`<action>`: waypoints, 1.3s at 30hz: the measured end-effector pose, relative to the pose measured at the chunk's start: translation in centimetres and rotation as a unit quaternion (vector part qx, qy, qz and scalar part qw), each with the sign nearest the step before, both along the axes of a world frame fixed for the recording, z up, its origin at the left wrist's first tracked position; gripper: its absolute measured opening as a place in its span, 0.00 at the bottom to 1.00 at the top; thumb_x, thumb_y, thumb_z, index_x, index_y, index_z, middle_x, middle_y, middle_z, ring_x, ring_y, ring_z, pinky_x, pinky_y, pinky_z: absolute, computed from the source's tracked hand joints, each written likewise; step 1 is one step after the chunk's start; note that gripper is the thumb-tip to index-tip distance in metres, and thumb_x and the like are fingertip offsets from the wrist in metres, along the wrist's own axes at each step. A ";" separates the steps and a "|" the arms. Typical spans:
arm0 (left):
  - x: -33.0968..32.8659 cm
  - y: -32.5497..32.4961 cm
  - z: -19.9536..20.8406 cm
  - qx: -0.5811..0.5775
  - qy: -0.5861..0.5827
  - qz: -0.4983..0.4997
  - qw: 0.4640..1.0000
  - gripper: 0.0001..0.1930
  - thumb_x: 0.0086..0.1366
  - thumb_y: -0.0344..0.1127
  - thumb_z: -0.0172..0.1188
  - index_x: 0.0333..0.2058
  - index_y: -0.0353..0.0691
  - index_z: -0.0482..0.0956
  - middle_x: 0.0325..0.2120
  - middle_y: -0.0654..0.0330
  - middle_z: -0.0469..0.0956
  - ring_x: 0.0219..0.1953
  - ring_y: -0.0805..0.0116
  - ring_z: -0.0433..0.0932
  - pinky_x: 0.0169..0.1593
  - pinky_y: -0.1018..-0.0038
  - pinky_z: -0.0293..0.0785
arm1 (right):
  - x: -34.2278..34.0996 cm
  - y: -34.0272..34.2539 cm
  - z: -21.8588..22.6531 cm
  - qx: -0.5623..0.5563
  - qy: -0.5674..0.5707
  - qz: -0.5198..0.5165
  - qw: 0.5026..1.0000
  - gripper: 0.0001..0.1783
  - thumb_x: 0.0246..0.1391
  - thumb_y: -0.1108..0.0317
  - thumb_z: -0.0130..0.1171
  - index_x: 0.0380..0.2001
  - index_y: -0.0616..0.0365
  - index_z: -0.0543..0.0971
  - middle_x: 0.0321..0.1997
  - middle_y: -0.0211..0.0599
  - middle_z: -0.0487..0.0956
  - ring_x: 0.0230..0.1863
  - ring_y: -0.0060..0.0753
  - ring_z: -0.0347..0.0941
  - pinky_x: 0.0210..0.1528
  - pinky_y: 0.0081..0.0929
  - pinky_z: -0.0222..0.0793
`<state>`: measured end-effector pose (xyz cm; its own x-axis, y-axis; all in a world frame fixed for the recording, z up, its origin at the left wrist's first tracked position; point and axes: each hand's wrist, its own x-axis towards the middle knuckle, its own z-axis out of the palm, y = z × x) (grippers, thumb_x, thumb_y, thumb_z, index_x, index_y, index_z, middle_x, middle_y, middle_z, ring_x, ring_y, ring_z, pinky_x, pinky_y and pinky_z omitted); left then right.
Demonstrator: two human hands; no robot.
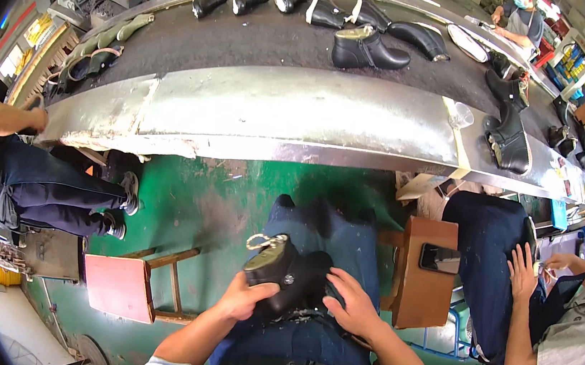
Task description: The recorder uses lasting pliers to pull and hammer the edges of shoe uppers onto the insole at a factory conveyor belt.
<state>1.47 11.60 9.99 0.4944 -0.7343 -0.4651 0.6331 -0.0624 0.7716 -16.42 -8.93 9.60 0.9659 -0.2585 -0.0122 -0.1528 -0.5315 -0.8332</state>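
A black ankle boot [283, 274] with a pale lining and a loop of cord at its opening lies over my lap, its toe toward the right. My left hand [241, 299] grips the boot's near left side, thumb on top. Against its toe end on the right, my right hand [354, 306] is curved, with fingertips touching the dark surface; part of these fingers is hard to make out against the black. Dark scraps and pale bits lie on my blue apron [292, 345] below the boot.
Ahead runs a dark conveyor belt [250, 48] with several black boots, edged by a metal ledge [300, 111]. A pink-topped stool [118, 287] stands left, a brown stool with a phone [439, 258] right. Co-workers sit on both sides; one hand [524, 270] is near my right.
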 end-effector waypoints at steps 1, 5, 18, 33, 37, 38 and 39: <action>0.8 0.2 1.4 -0.003 -0.005 -0.001 1.000 0.34 0.55 0.29 0.68 0.59 0.30 0.66 0.52 0.52 0.75 0.52 0.63 0.75 0.58 0.65 0.71 | -0.9 -0.5 0.0 -0.022 0.009 -0.022 0.999 0.29 0.59 0.55 0.58 0.57 0.65 0.70 0.65 0.52 0.66 0.65 0.54 0.62 0.65 0.40 0.60; 5.0 0.6 8.1 -0.146 -0.023 0.063 0.987 0.44 0.50 0.36 0.72 0.62 0.28 0.59 0.53 0.44 0.73 0.53 0.52 0.76 0.53 0.57 0.78 | -4.9 -1.9 -2.5 -0.090 0.059 -0.066 0.992 0.30 0.53 0.56 0.65 0.53 0.65 0.73 0.63 0.53 0.67 0.64 0.57 0.62 0.65 0.43 0.61; 31.4 -25.9 14.8 -0.108 -0.377 0.148 0.908 0.23 0.53 0.34 0.68 0.46 0.32 0.72 0.38 0.56 0.79 0.39 0.68 0.79 0.44 0.70 0.76 | -3.7 -3.8 -6.1 -0.151 0.098 -0.069 0.981 0.29 0.46 0.59 0.68 0.51 0.59 0.74 0.60 0.49 0.69 0.62 0.59 0.62 0.65 0.49 0.57; 49.7 -38.8 6.5 0.041 -0.361 0.012 0.932 0.22 0.54 0.25 0.55 0.50 0.32 0.78 0.44 0.54 0.81 0.44 0.64 0.79 0.48 0.73 0.74 | 1.7 -11.4 -10.4 -0.201 0.093 -0.082 0.972 0.27 0.38 0.57 0.73 0.44 0.50 0.79 0.53 0.44 0.73 0.58 0.53 0.66 0.61 0.47 0.62; 54.8 -43.4 4.7 0.147 -0.423 0.184 0.875 0.24 0.58 0.42 0.61 0.48 0.28 0.78 0.47 0.42 0.79 0.51 0.55 0.78 0.55 0.68 0.72 | 1.8 -13.5 -13.1 -0.169 0.131 -0.067 0.974 0.23 0.45 0.57 0.67 0.45 0.51 0.79 0.51 0.43 0.74 0.56 0.55 0.67 0.60 0.47 0.62; 56.2 -44.7 4.4 0.191 -0.450 0.216 0.845 0.28 0.58 0.46 0.61 0.50 0.28 0.75 0.48 0.41 0.78 0.53 0.52 0.76 0.57 0.66 0.70 | 1.9 -13.6 -13.1 -0.177 0.131 -0.067 0.973 0.23 0.45 0.57 0.67 0.45 0.51 0.79 0.51 0.43 0.74 0.56 0.54 0.67 0.60 0.47 0.62; 57.7 -46.0 4.2 0.232 -0.476 0.247 0.811 0.32 0.58 0.49 0.62 0.53 0.28 0.73 0.50 0.40 0.76 0.55 0.49 0.75 0.59 0.65 0.69 | 2.1 -13.7 -13.1 -0.185 0.131 -0.066 0.972 0.23 0.45 0.57 0.66 0.45 0.51 0.79 0.51 0.43 0.74 0.56 0.54 0.67 0.60 0.47 0.62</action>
